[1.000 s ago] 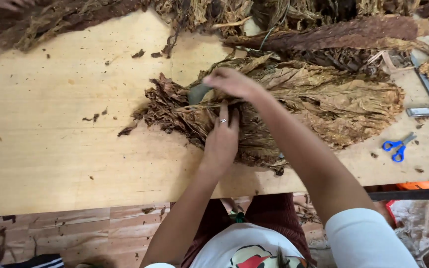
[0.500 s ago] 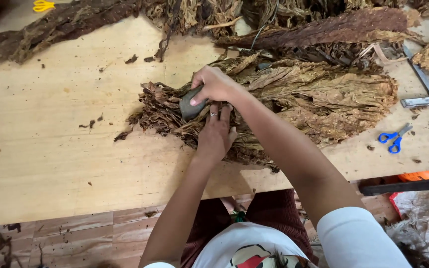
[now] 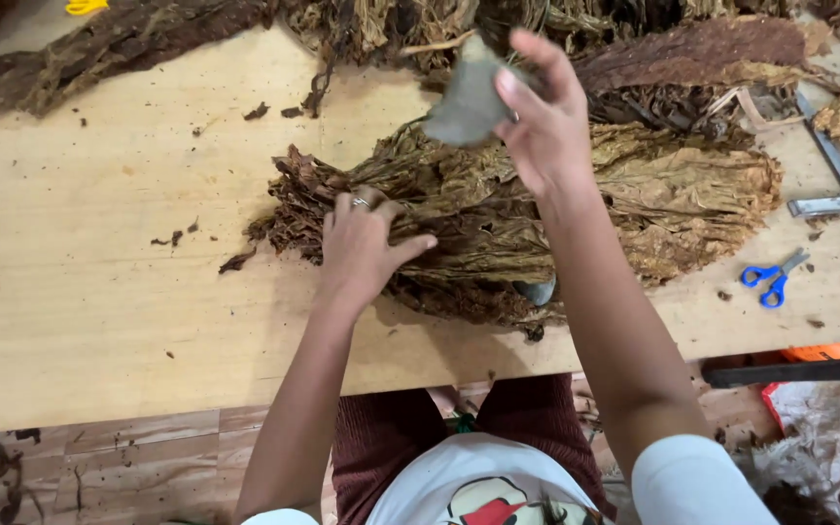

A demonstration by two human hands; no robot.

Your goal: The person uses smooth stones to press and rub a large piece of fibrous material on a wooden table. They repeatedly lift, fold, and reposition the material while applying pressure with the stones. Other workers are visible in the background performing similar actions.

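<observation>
My right hand (image 3: 542, 122) grips a grey stone (image 3: 469, 97) above the dried leaf pile (image 3: 537, 209), while my left hand (image 3: 362, 243) presses flat, fingers spread, on its left end

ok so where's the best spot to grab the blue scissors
By the blue handle loops, coming from above. The scissors lie flat on the table, loops toward the near edge and blades pointing away to the right, with bare wood around them, so fingers can likely hook the loops without touching the blades.

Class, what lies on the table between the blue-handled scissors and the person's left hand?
In the head view, the pile of dried brown leaves lies between scissors and left hand.
</observation>
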